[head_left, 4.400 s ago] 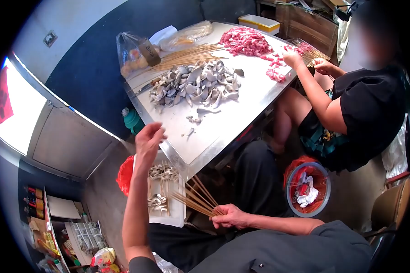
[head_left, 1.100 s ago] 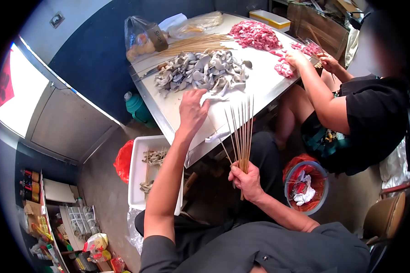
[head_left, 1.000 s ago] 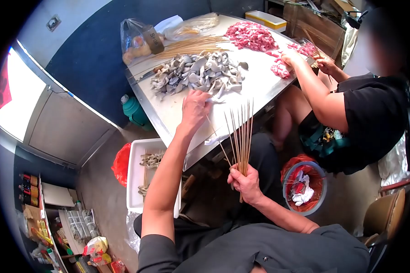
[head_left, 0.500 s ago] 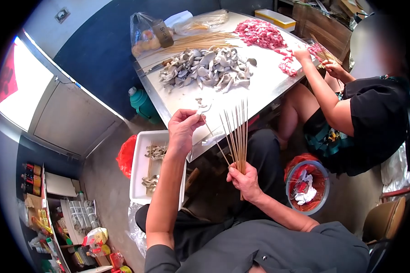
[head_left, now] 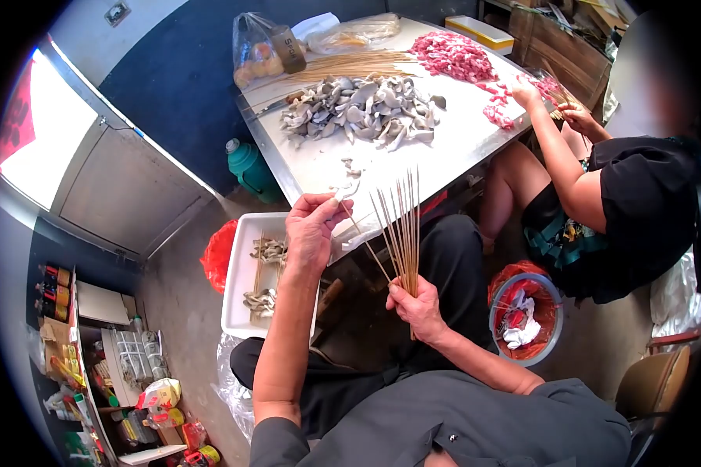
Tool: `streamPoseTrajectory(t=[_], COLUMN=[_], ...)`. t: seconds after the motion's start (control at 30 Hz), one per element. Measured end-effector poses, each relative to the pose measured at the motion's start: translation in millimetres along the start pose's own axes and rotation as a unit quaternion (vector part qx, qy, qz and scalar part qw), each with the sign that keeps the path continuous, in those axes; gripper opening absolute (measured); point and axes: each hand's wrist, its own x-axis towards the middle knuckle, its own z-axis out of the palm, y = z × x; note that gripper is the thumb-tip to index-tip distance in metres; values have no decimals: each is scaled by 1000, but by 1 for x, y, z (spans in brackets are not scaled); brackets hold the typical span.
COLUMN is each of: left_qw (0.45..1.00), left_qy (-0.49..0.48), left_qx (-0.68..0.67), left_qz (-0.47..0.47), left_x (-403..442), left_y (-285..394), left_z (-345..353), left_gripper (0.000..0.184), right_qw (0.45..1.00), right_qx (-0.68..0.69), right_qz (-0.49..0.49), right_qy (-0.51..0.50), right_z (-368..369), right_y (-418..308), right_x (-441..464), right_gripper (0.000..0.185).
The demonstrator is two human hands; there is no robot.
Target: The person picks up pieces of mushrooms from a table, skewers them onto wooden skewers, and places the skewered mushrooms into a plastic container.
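Observation:
With its fingers pinched, my left hand (head_left: 313,226) grips a pale mushroom piece (head_left: 346,189) at the upper end of a thin wooden skewer. That skewer slants down to my right hand (head_left: 417,307), which is wrapped round a bundle of bamboo skewers (head_left: 402,233) fanned out at the top. Beyond my hands, a heap of torn grey oyster mushrooms (head_left: 362,113) lies on the white table (head_left: 288,167). Below and left of my left hand, a white tray (head_left: 237,272) holds threaded mushroom skewers (head_left: 261,300), partly hidden by my forearm.
More skewers (head_left: 350,64) lie behind the mushrooms, near a pile of cut meat (head_left: 452,56). A co-worker (head_left: 600,187) at the right handles meat and sticks. A lined bin (head_left: 553,323) stands by my right knee. A teal flask (head_left: 249,167) is left of the table.
The view has shifted slightly, so the table and tray sit a little differently in it. Both hands keep their holds, and the left stays near the mushroom end of the skewer.

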Motion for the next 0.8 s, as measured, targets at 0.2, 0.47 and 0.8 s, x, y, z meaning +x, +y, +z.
streamPoseTrajectory(t=[0.2,0.47,0.8], left_qw=[996,952,863], left_qy=[-3,-111,-94], left_qx=[79,276,477], left_qz=[31,-67,135], left_x=[-1,-7,106], left_y=[-1,9,-25], left_z=[3,10,52], left_gripper=[8,4,15], right_qw=[1000,999,995], right_qx=[-5,9,45], right_qz=[-2,27,-30], right_qy=[7,27,80], right_z=[-3,-3,-13], right_y=[1,-1,-21], right_x=[0,0,18], right_gripper=[9,11,9])
